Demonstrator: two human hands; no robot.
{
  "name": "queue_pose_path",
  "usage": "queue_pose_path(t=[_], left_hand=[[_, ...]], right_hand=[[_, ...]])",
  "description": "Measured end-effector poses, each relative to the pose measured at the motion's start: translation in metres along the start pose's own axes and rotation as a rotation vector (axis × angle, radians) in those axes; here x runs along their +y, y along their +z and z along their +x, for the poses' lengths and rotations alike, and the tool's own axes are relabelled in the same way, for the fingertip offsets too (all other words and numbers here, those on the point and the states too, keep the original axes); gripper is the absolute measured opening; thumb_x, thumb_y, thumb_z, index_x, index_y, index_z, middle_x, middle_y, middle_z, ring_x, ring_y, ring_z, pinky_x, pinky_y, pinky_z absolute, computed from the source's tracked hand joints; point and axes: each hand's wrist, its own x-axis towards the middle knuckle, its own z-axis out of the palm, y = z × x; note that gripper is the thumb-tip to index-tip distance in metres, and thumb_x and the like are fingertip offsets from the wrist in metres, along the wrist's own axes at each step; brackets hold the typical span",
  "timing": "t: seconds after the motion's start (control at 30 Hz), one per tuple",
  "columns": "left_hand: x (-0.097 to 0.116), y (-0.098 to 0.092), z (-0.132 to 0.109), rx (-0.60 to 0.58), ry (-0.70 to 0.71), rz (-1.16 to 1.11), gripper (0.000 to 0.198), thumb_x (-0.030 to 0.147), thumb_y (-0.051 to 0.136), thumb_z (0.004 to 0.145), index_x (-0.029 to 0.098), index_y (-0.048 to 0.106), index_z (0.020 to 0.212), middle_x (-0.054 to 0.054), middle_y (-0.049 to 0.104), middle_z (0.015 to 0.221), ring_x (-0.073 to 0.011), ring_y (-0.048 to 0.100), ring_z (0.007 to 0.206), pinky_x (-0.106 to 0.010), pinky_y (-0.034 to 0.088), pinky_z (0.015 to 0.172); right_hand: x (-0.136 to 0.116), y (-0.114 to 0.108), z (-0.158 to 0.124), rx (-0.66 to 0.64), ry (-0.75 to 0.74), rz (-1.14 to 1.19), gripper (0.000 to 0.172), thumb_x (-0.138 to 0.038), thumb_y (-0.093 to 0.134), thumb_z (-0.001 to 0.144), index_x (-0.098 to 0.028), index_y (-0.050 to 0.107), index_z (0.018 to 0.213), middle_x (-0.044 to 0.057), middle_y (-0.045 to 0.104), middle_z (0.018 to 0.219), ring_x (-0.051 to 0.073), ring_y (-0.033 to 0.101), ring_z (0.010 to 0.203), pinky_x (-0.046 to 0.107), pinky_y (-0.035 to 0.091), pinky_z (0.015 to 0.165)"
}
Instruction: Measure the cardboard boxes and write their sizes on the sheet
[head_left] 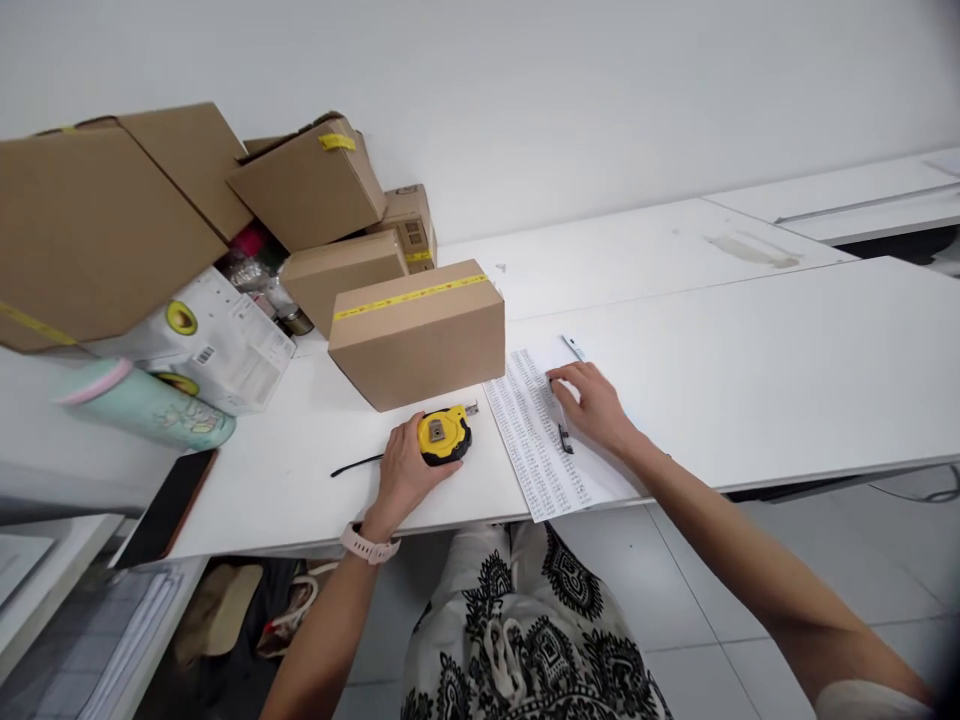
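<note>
My left hand (405, 468) is curled around a yellow tape measure (444, 435) lying on the white table (750, 360), just in front of a cardboard box (418, 332) sealed with yellow tape. A black strap (357, 465) trails left from the tape measure. My right hand (595, 402) rests on a printed sheet of paper (541, 437) with its fingers closed on a black pen (561, 432). The sheet overhangs the table's front edge.
A heap of cardboard boxes (105, 220) fills the back left. A white avocado-printed package (217, 345), a mint bottle (142, 405) lying on its side and a dark phone (166, 505) sit at the left. A second table (862, 195) stands at the far right.
</note>
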Motion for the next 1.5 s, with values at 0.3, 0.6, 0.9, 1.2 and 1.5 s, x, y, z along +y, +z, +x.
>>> queue_pose_path(t=[0.3, 0.6, 0.9, 1.2, 1.5], left_hand=[[-0.008, -0.057, 0.009, 0.122, 0.145, -0.571, 0.093, 0.042, 0.092, 0.053, 0.023, 0.049, 0.133, -0.014, 0.058, 0.142, -0.0332, 0.057, 0.132, -0.041, 0.049, 0.105], [-0.054, -0.081, 0.047, 0.361, -0.012, -0.955, 0.071, 0.052, 0.093, 0.047, 0.022, 0.064, 0.105, -0.003, 0.068, 0.095, -0.0242, 0.066, 0.098, -0.037, 0.051, 0.095], [-0.002, -0.142, 0.027, 0.214, 0.067, -1.005, 0.057, 0.05, 0.092, 0.056, 0.023, 0.076, 0.104, -0.008, 0.075, 0.116, -0.0362, 0.063, 0.123, -0.049, 0.054, 0.103], [0.03, -0.163, 0.009, 0.033, -0.122, -0.937, 0.056, 0.048, 0.088, 0.064, 0.021, 0.078, 0.113, -0.009, 0.079, 0.112, -0.0355, 0.072, 0.107, -0.054, 0.052, 0.108], [0.092, -0.16, 0.002, -0.17, -0.069, -0.921, 0.057, 0.059, 0.089, 0.058, 0.021, 0.083, 0.101, -0.011, 0.079, 0.099, -0.035, 0.072, 0.086, -0.045, 0.063, 0.067]], right_hand=[[-0.036, 0.01, 0.028, -0.146, 0.318, 0.52, 0.041, -0.037, 0.053, 0.094, -0.026, 0.063, 0.133, 0.01, 0.062, 0.145, 0.029, 0.057, 0.133, 0.052, 0.043, 0.114], [-0.049, 0.046, 0.076, -0.246, 0.402, 0.784, 0.08, -0.012, 0.052, 0.069, -0.028, 0.054, 0.147, 0.004, 0.058, 0.151, 0.029, 0.049, 0.143, 0.053, 0.036, 0.12], [-0.089, -0.03, 0.074, -0.016, 0.175, 0.286, 0.048, -0.053, 0.059, 0.091, -0.024, 0.069, 0.129, 0.011, 0.065, 0.115, 0.023, 0.064, 0.085, 0.043, 0.055, 0.083], [-0.082, -0.055, 0.055, -0.015, 0.202, 0.265, 0.033, -0.045, 0.059, 0.092, -0.025, 0.073, 0.114, 0.011, 0.069, 0.12, 0.026, 0.064, 0.095, 0.044, 0.05, 0.085], [-0.187, -0.072, 0.078, -0.439, -0.037, 0.657, 0.049, -0.064, 0.05, 0.097, -0.022, 0.063, 0.076, 0.002, 0.059, 0.079, 0.016, 0.052, 0.075, 0.032, 0.038, 0.072]])
